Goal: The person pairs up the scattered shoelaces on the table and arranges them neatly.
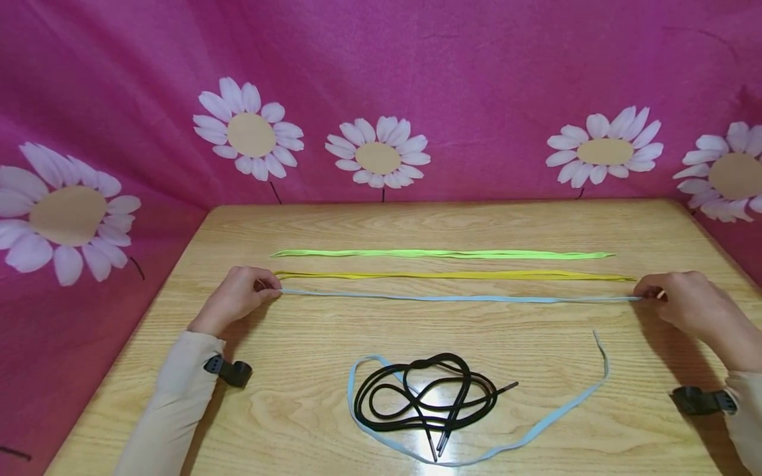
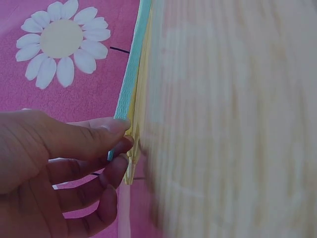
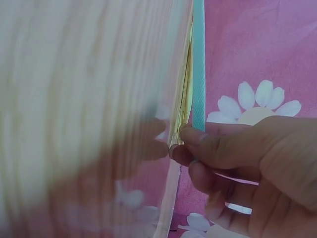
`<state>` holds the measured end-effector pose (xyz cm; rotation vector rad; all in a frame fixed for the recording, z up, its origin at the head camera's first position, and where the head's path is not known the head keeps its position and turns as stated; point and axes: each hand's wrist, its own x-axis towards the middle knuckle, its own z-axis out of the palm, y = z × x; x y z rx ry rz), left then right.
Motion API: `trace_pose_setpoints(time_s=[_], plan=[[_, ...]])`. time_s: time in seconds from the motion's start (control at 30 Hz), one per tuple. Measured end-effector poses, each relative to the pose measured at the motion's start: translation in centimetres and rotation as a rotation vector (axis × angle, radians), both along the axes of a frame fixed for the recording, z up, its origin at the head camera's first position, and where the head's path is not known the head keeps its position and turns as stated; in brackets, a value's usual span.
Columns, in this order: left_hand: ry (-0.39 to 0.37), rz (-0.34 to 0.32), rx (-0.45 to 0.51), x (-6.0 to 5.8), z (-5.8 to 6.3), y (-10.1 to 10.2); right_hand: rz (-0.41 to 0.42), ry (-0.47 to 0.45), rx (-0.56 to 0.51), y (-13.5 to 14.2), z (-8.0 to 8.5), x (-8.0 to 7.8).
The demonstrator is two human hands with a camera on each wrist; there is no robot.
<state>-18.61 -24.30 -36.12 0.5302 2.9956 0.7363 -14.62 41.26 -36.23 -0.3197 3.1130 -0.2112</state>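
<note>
A light blue shoelace (image 1: 470,298) stretches nearly straight between both hands. My left hand (image 1: 245,294) pinches one end of it between thumb and fingers; in the left wrist view the lace (image 2: 130,74) runs up from that pinch. On the other side my right hand (image 1: 693,307) pinches the opposite end, and the lace (image 3: 198,69) shows taut above the thumb in the right wrist view. Just beyond it lies a yellow shoelace (image 1: 476,275), its ends close to the fingertips of both hands. Farther back, a neon green shoelace (image 1: 440,254) lies parallel to these.
Nearer the front of the wooden table (image 1: 286,410) lies a looped black shoelace (image 1: 425,423) with its tips sticking out. A second light blue shoelace (image 1: 553,415) curves loosely around it. A pink cloth with daisies (image 1: 464,79) hangs behind the table and along its sides.
</note>
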Motion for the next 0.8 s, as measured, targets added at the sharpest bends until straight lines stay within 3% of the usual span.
trace_pose_setpoints(time_s=[0.37, 0.8], plan=[[-0.046, 0.007, -0.017, 0.05, 0.07, 0.07, -0.019, -0.003, -0.002, -0.13, -0.23, -0.03], [-0.048, 0.012, -0.031, 0.03, -0.06, 0.0, -0.041, -0.015, 0.004, -0.24, -0.28, -0.01]])
